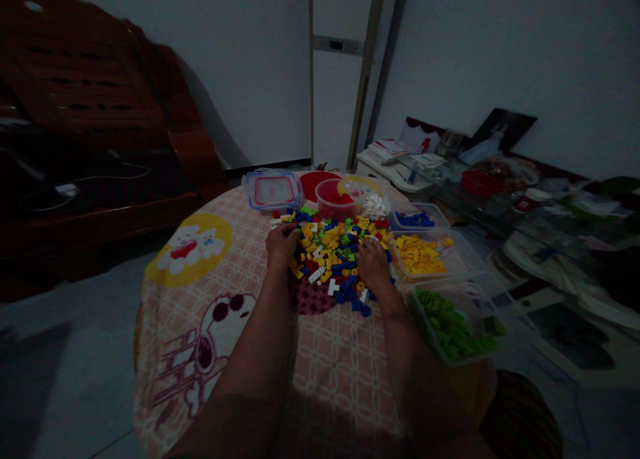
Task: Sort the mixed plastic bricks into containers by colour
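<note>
A loose pile of toy building bricks (327, 245) in yellow, blue, green, red and white lies on the round table. At the pile's left edge is my left hand (283, 242), its bent fingers apart and touching the bricks; I see nothing held in it. My right hand (374, 265) reaches over the pile's right side with its fingers curled down among the bricks. What those fingers hold, if anything, is hidden. Close to my right hand are a clear box of yellow bricks (465, 255) and a clear box of green bricks (420, 325).
Behind the pile stand a round tub (336, 209) with red bricks, a heap of white bricks (375, 205) and a blue-rimmed clear container (274, 191). A box with blue bricks (440, 217) is at the right. A cluttered glass table (505, 212) stands beyond.
</note>
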{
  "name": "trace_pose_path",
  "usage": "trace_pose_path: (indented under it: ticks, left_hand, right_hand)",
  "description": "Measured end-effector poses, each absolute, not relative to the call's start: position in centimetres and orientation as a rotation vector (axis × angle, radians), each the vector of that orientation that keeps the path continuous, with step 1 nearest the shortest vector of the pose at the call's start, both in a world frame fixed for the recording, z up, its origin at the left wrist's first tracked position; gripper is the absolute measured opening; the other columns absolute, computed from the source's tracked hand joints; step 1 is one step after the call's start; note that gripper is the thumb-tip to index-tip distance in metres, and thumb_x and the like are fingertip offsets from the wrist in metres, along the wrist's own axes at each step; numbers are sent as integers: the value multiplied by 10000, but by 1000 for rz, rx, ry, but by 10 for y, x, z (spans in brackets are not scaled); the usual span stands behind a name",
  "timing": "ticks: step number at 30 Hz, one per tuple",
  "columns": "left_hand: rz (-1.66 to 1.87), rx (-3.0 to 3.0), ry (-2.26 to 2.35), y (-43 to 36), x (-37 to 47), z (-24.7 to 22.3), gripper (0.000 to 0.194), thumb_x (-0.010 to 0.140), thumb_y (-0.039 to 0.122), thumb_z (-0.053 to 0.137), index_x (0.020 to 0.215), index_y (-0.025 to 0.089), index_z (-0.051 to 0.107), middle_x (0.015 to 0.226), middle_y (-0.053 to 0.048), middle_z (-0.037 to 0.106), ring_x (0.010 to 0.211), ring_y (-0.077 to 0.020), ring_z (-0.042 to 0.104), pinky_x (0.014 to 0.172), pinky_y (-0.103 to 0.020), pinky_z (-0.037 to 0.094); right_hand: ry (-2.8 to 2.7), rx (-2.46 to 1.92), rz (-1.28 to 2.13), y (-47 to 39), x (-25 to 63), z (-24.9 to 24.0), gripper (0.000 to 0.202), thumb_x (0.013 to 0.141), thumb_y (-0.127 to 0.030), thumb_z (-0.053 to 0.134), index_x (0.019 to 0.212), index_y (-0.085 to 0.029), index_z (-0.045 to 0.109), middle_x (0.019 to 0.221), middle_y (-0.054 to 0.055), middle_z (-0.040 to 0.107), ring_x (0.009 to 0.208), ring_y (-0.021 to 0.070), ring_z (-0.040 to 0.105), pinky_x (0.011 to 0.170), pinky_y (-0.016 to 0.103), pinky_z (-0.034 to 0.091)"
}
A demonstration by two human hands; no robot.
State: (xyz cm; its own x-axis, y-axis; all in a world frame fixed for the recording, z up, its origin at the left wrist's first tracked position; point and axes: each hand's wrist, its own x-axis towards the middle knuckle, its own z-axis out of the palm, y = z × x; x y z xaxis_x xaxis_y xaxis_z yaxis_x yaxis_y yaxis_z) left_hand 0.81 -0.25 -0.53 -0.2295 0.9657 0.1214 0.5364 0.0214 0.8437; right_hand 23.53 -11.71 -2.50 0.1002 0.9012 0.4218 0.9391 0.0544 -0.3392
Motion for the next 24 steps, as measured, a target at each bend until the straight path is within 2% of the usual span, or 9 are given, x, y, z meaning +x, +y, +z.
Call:
trace_pose_path:
  ticks: [4, 8, 14, 18, 24]
  left_hand:
    - [1111, 1511, 1814, -3, 8, -3, 328, 795, 233, 638, 1087, 198, 782, 1047, -41, 781, 962, -200, 702, 871, -278, 519]
    - [1115, 1497, 1813, -4, 9, -3, 325, 794, 240, 640, 1087, 211, 779, 1046, -32, 781, 962, -199, 700, 862, -281, 521]
    - [1112, 1488, 1827, -4, 9, -1, 312, 794, 240, 653, 1075, 210, 786, 1052, -38, 781, 948, -203, 703, 883, -292, 520]
    - [1120, 1511, 1814, -4, 9, -2, 319, 797, 233, 641, 1079, 201, 787, 1046, -51, 782, 945, -208, 705, 884, -302, 524]
    - [1107, 1501, 1825, -4, 8, -4, 325, 794, 228, 651, 1089, 209, 786, 1048, -45, 782, 940, -208, 709, 879, -297, 528]
  right_hand:
    - [-1786, -1860, -65, -118, 235, -18, 361, 970, -204, 450, 1234, -108, 677, 1360, 172, 627, 1370, 261, 458, 1193, 450, 321]
    - [-1718, -1856, -69, -121, 235, -9, 384, 946, -202, 472, 1270, -133, 667, 1381, 169, 618, 1382, 280, 450, 1191, 489, 327]
    - [-1365, -1780, -319, -130, 253, 7, 435, 965, -258, 389, 1286, -110, 643, 1391, 204, 583, 1349, 312, 460, 1150, 555, 348]
    - [-1174, -1785, -431, -133, 265, 14, 435, 937, -257, 414, 1283, -133, 648, 1454, 213, 511, 1373, 343, 424, 1127, 600, 343]
    - [-1405, -1731, -244, -127, 250, 1, 434, 946, -203, 372, 1270, -130, 653, 1299, 188, 646, 1262, 286, 547, 1110, 500, 408]
